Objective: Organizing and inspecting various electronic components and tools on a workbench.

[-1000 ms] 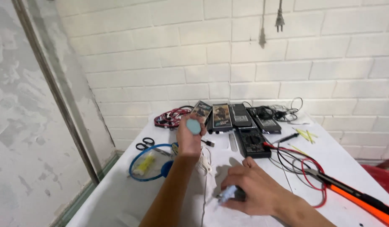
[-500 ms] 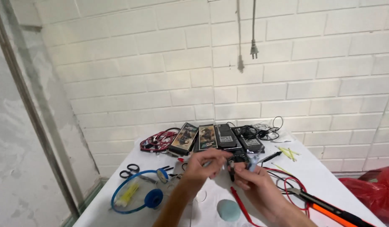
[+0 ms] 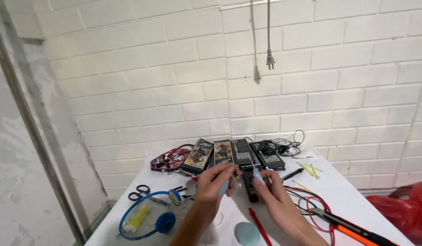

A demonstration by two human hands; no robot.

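Pinched in the left hand [image 3: 214, 183]: a small pale blue disc-like piece [image 3: 224, 187], smooth and rounded, only its lower edge showing below the fingertips. Thumb and fingers curled closed around it, wrist raised, forearm coming up from the bottom edge. Held in the right hand [image 3: 270, 189]: another small pale blue piece [image 3: 258, 178], gripped between thumb and forefinger, remaining fingers loosely bent; exact shape too small to tell. Both hands lifted above the white worktop [image 3: 357, 200], fingertips near each other but apart, right forearm angled in from the lower right.

Just behind and between the hands: a black multimeter [image 3: 250, 182], partly hidden. Farther beyond the hands, against the white brick wall [image 3: 174, 82]: a row of flat dark packaged boxes [image 3: 222, 153] and a tangle of black cables [image 3: 270, 148]. Beyond and left of the left hand: a bundle of red wire [image 3: 170, 158]. Left of the left hand: black-handled scissors [image 3: 139, 193] and blue headphones [image 3: 149, 218] lying over a yellow tube-shaped item [image 3: 139, 216]. Below the hands, near the forearms: a round grey-blue pad [image 3: 246, 233] and a red probe [image 3: 260, 227]. Right of the right hand: red and black test leads [image 3: 313, 207], yellow cable ties [image 3: 310, 169], an orange and black utility knife [image 3: 357, 229]. Far right, off the worktop: a red plastic bag [image 3: 404, 207]. High above, on the wall: a hanging grey cord with plug [image 3: 269, 57].
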